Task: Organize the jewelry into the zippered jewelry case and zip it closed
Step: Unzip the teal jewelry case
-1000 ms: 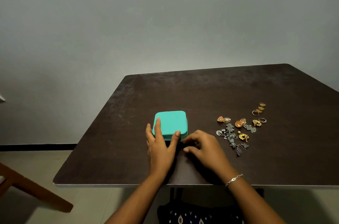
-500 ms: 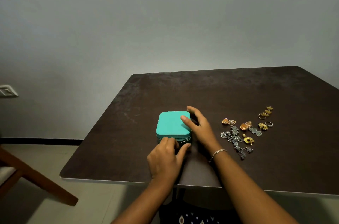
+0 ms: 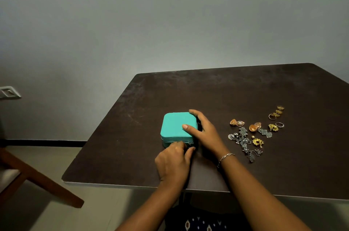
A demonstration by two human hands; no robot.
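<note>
The case (image 3: 176, 126), teal and roughly square, lies flat and closed on the desk (image 3: 207, 89), a little back from the near edge, directly ahead of me. Its zip line runs round the side wall just under the lid, and the small dark zip pull (image 3: 189, 144) sits at the near right corner.

My left hand (image 3: 173, 159) is at that corner from the near side, fingers curled against the front wall and thumb beside the pull. Whether they have actually pinched the pull is too small for me to tell. My right hand (image 3: 204, 131) grips the case from the right, thumb laid on the lid and fingers wrapped round the far right side, bracing it.

The point that matters, as I judge it, is that the pull lies straight ahead of the left fingertips, so opening falls to the left hand. The right hand sits across the right wall, where the zip may have to travel.

The jewelry (image 3: 253, 132), a loose scatter of gold and silver pieces, lies on the desk well apart to the right, nearer my right hand. None of it is in the case yet.
</note>
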